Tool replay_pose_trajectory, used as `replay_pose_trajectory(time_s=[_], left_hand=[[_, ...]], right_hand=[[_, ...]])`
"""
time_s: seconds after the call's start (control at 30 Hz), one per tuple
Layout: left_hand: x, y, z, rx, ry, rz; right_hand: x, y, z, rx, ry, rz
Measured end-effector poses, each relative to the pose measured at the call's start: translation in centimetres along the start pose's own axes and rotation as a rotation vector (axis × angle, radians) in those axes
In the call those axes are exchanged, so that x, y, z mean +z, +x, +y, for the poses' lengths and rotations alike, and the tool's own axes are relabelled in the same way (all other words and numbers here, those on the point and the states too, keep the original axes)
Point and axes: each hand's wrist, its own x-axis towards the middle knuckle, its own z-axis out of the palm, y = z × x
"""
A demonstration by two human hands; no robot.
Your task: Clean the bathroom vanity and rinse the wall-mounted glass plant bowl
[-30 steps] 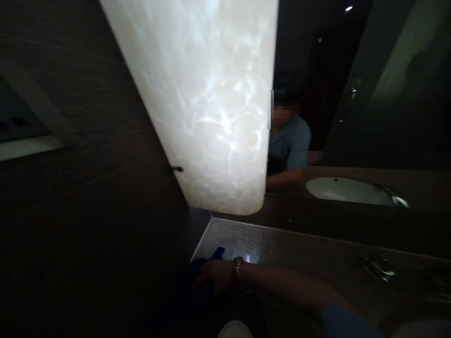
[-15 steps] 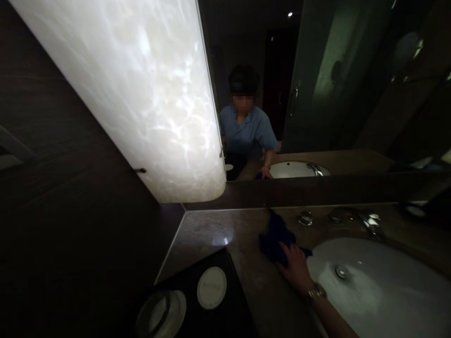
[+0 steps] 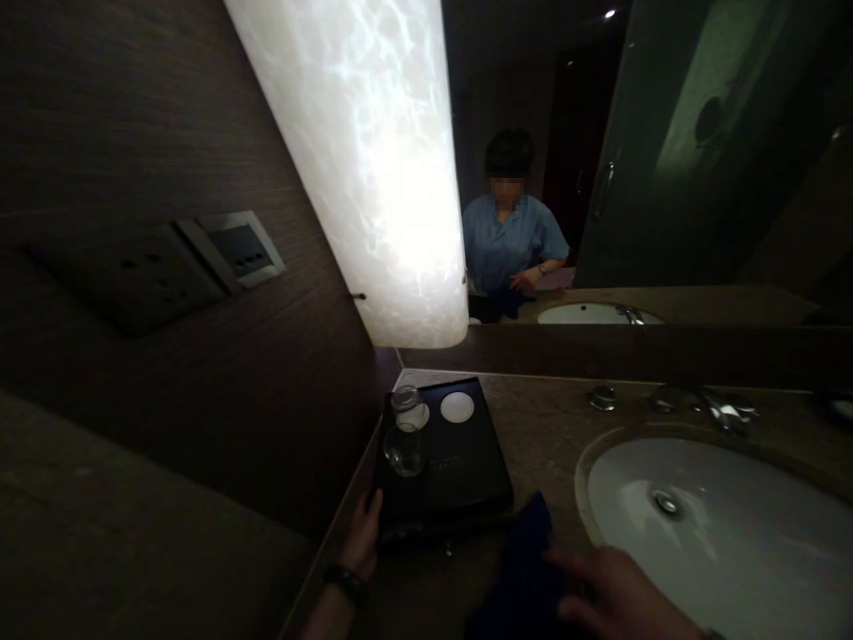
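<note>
A black box point(image 3: 453, 484) with a small knob on its front stands in the counter's back left corner. My left hand point(image 3: 363, 533) grips its left side near the front, with part of the fingers hidden behind the edge. On top of the box are two clear glasses point(image 3: 405, 449) and a white round coaster point(image 3: 457, 407). Another pale disc lies beneath the rear glass. My right hand point(image 3: 609, 587) has its fingers curled at a dark blue cloth point(image 3: 516, 578), which hangs down in front of the box, between it and the sink.
To the right lies a white oval sink point(image 3: 720, 498) with a chrome faucet point(image 3: 726, 411) and a round chrome knob point(image 3: 601, 397) behind it. A bright wall lamp point(image 3: 400, 196) hangs above the corner. Sockets point(image 3: 243, 249) sit on the left wall. A large mirror point(image 3: 666, 222) reflects a person in blue.
The box has shifted back into the corner, and my left hand has come into view at its side. My right hand has drawn the cloth from the back of the counter toward me.
</note>
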Motion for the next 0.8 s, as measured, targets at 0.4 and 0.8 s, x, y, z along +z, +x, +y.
replay_pose_trajectory(time_s=[0.4,0.8], left_hand=[[0.9,2.2,1.9,0.632,0.232,0.039],[5.4,5.6,3.5,0.567,0.086,-0.024]], right_hand=[[-16.1,20.2,16.8,0.607,-0.494,0.477],[-17.3,22.2,15.9,0.398,-0.592,0.420]])
